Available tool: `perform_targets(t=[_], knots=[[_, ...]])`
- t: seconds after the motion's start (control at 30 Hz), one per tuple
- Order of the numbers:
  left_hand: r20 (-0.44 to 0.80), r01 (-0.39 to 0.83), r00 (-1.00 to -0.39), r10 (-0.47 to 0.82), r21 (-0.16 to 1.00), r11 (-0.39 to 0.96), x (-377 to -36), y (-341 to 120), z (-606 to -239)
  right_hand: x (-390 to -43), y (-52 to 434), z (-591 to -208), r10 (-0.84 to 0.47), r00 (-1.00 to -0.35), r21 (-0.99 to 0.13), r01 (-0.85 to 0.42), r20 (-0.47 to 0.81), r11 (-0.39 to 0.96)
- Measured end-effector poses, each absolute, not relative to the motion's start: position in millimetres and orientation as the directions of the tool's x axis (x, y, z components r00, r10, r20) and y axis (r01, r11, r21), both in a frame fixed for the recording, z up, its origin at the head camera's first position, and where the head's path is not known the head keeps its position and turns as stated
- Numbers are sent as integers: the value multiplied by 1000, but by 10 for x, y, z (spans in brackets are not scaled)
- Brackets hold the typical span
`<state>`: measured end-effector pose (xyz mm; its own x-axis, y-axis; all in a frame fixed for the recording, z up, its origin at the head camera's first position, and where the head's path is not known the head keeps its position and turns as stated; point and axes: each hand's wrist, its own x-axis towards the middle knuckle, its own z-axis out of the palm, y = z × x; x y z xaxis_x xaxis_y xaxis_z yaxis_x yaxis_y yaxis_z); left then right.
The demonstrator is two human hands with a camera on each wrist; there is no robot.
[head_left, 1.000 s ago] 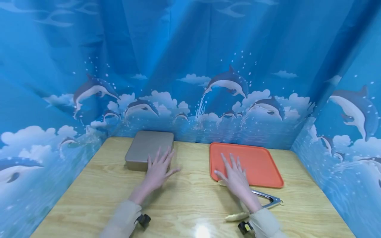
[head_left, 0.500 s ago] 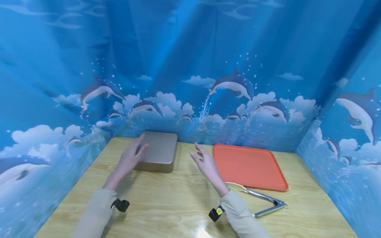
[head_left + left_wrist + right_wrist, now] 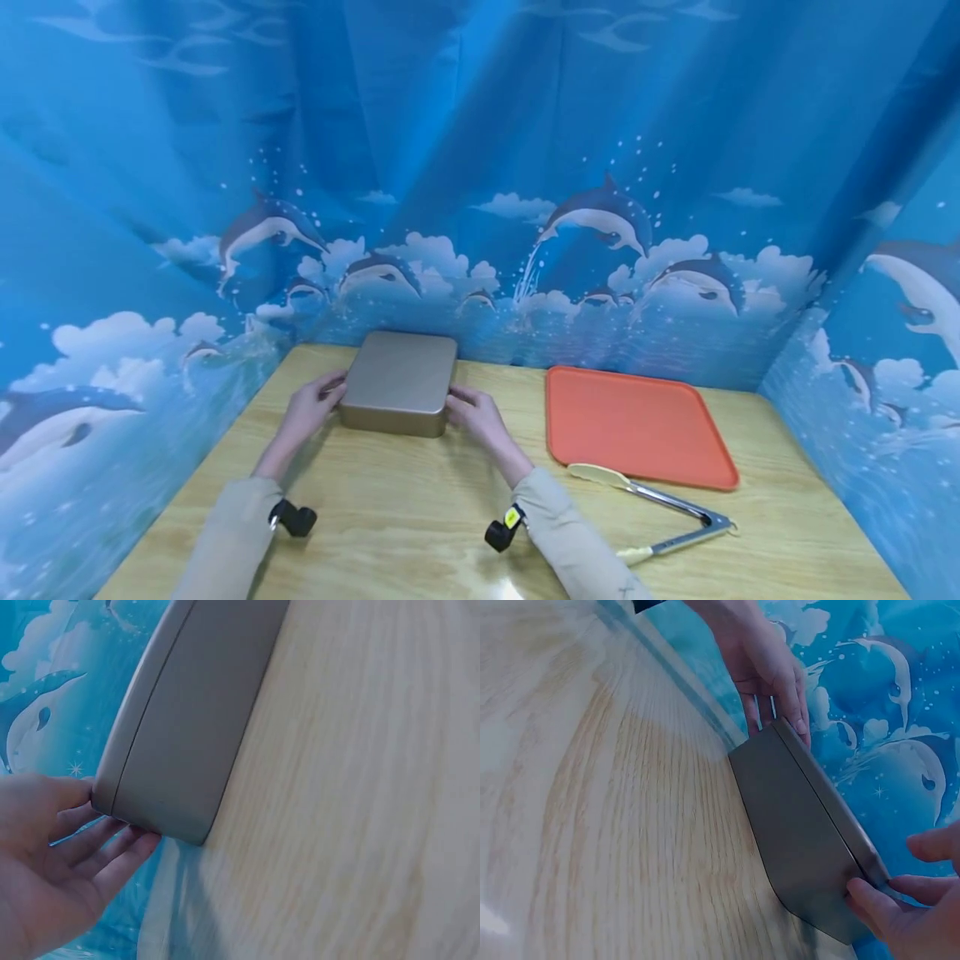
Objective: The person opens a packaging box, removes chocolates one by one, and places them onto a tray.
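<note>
A grey-brown lidded box [image 3: 401, 375] stands at the back left of the table, its lid on and a thin seam [image 3: 142, 727] running round below the top. My left hand [image 3: 307, 408] touches its left side; in the left wrist view the thumb lies by the lid's edge and the fingertips [image 3: 146, 841] rest against the side wall. At the right side, my right hand [image 3: 480, 417] touches the box with its fingertips [image 3: 866, 892], near the seam. The right thumb [image 3: 934, 844] stands off the box. Whatever the box contains is hidden.
An orange-red tray [image 3: 637, 425] lies at the back right. Metal tongs [image 3: 675, 504] with cream tips lie spread in front of it. A blue dolphin-print curtain [image 3: 480, 167] stands behind and beside the wooden table [image 3: 405, 517].
Both hands were spread above the table, the right one over the tray. They have moved to either side of the box and now touch it. The tongs have come into full view.
</note>
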<state>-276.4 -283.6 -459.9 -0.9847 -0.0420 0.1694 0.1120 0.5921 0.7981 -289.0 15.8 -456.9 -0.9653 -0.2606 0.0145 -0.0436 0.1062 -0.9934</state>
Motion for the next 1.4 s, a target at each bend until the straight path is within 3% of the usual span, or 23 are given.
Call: perform_targets(t=[0.17, 1.0, 1.4], knots=[[109, 63, -992, -63, 861, 504, -2768, -2837, -4585, -2889, 122, -4592, -239, -971, -998, 9, -26, 68], [33, 26, -999, -12, 923, 385, -2722, -2597, -4555, -2674, 376, -4605, -190, -982, -999, -19, 11, 43], [25, 29, -1000, 17, 952, 303, -2696, -2356, -4597, -2543, 659, -4591, -158, -987, -990, -12, -11, 138]])
